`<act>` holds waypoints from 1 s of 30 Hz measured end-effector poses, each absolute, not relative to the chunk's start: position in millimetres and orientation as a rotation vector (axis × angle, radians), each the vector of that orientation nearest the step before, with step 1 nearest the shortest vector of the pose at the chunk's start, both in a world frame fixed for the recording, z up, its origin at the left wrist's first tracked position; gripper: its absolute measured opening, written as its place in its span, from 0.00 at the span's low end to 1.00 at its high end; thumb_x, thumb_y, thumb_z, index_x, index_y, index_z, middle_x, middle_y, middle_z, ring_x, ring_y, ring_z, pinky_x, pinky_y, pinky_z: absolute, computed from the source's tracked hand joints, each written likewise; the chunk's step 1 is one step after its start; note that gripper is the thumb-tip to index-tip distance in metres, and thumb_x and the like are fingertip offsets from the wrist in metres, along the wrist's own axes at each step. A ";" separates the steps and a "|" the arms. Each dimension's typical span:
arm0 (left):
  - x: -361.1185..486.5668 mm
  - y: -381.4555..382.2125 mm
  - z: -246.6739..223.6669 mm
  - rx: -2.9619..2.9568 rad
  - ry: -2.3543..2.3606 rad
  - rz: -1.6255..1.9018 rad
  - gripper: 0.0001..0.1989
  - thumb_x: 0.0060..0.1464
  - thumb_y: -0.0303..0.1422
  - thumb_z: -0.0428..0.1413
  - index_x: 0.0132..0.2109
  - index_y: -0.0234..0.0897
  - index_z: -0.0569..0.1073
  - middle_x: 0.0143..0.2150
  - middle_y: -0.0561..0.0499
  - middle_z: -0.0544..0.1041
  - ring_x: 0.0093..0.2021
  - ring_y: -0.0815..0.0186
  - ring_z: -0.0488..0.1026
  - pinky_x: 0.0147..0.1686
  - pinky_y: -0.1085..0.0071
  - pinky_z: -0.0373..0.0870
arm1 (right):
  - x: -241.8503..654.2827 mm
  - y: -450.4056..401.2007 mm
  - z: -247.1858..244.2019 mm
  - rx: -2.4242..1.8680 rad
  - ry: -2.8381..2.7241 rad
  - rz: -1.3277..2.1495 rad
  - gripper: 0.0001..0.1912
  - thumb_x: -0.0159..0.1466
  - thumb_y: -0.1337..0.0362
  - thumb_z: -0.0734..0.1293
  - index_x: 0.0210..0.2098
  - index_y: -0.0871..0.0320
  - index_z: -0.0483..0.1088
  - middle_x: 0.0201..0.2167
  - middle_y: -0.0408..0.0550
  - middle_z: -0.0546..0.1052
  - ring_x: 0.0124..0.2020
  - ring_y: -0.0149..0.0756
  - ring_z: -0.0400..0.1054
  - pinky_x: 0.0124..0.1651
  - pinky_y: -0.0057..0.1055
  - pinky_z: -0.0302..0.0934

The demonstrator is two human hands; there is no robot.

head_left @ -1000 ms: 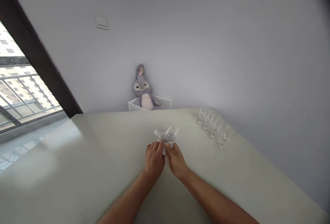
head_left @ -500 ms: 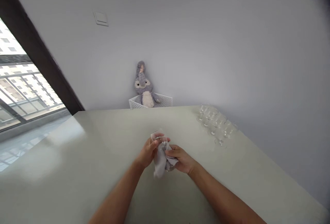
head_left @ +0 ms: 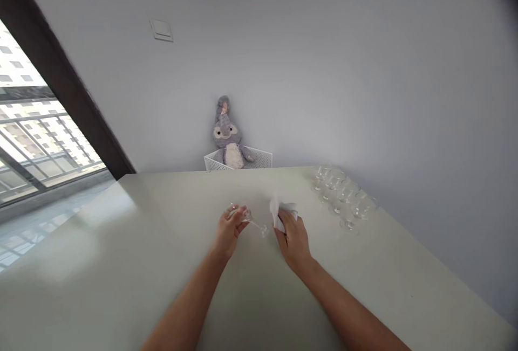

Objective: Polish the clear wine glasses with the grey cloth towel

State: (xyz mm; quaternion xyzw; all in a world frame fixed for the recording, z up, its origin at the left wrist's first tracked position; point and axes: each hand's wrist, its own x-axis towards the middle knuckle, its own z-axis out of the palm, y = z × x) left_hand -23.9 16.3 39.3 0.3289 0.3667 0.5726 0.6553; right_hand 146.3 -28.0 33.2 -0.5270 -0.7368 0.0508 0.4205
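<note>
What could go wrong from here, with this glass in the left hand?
The glass lies nearly sideways in the left hand, held only at the bowl, so it might slip, or its thin stem might hit the table and break. The right hand holds a cloth near the other glasses; a wide move could knock them, as they stand close together.

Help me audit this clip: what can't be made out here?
Head view only:
Bowl of the stemmed glass: hidden by the left hand.
Folds of the white cloth: partly hidden by the right hand.
Number of glasses in the cluster: too small and clear to count.
Lower part of the white basket: hidden by the table edge.
</note>
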 end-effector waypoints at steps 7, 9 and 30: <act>-10.9 0.0 45.1 0.840 0.866 1.392 0.21 0.43 0.37 0.60 0.43 0.40 0.61 0.48 0.46 0.70 0.48 0.62 0.69 0.44 0.66 0.66 | 124.8 -24.2 21.9 -1.287 -2.105 -0.074 0.19 0.61 0.68 0.56 0.52 0.61 0.60 0.50 0.58 0.66 0.53 0.48 0.54 0.54 0.50 0.45; -8.2 -6.7 50.1 0.985 0.756 1.345 0.23 0.41 0.35 0.61 0.44 0.41 0.60 0.49 0.45 0.69 0.48 0.61 0.68 0.46 0.64 0.65 | 131.8 -18.1 20.9 -1.369 -2.005 0.107 0.13 0.59 0.69 0.57 0.42 0.61 0.66 0.40 0.55 0.71 0.45 0.45 0.61 0.48 0.46 0.53; -41.1 13.9 60.4 1.270 0.711 1.594 0.30 0.41 0.36 0.61 0.51 0.43 0.59 0.56 0.43 0.62 0.55 0.55 0.61 0.53 0.58 0.58 | 136.2 -33.0 30.9 -1.192 -1.970 0.495 0.13 0.57 0.54 0.62 0.26 0.54 0.74 0.41 0.48 0.73 0.36 0.38 0.63 0.41 0.37 0.55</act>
